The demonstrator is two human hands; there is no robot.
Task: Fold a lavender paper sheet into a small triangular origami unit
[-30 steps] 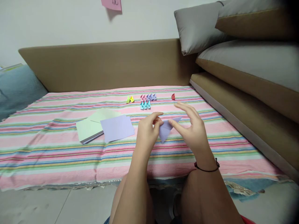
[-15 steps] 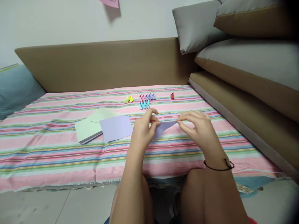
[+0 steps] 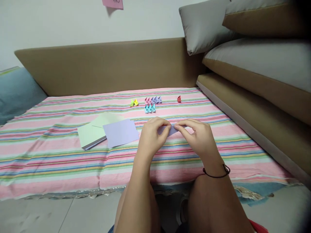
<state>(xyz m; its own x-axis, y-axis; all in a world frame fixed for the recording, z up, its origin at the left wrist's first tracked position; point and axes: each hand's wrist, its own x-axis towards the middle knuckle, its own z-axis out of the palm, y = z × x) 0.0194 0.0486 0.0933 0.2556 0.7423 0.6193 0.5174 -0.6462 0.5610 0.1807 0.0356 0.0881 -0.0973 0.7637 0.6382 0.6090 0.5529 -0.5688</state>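
A folded piece of purple paper (image 3: 172, 130) is held between both hands above the striped cloth. My left hand (image 3: 155, 134) pinches its upper edge, thumb against fingertips. Close beside it, my right hand (image 3: 197, 133) pinches the same edge; a dark band circles that wrist. The fingers cover much of the paper. To the left lies a flat purple sheet (image 3: 120, 133), partly over a stack of pale green sheets (image 3: 91, 136). Beyond the hands stand small folded paper pieces: yellow ones (image 3: 134, 103), pink ones (image 3: 147, 101), purple ones (image 3: 156, 100), blue ones (image 3: 150, 108) and a red one (image 3: 179, 99).
The striped cloth (image 3: 60, 168) covers the sofa seat. A brown backrest (image 3: 109, 68) runs along the back. Grey and brown cushions (image 3: 257, 64) are piled at right, and a blue cushion (image 3: 19, 94) sits at far left. A pink note (image 3: 113, 3) hangs on the wall.
My right hand has moved left along the purple paper's edge, so the two pinches are now close together. My left hand's fingers have closed further onto the paper.
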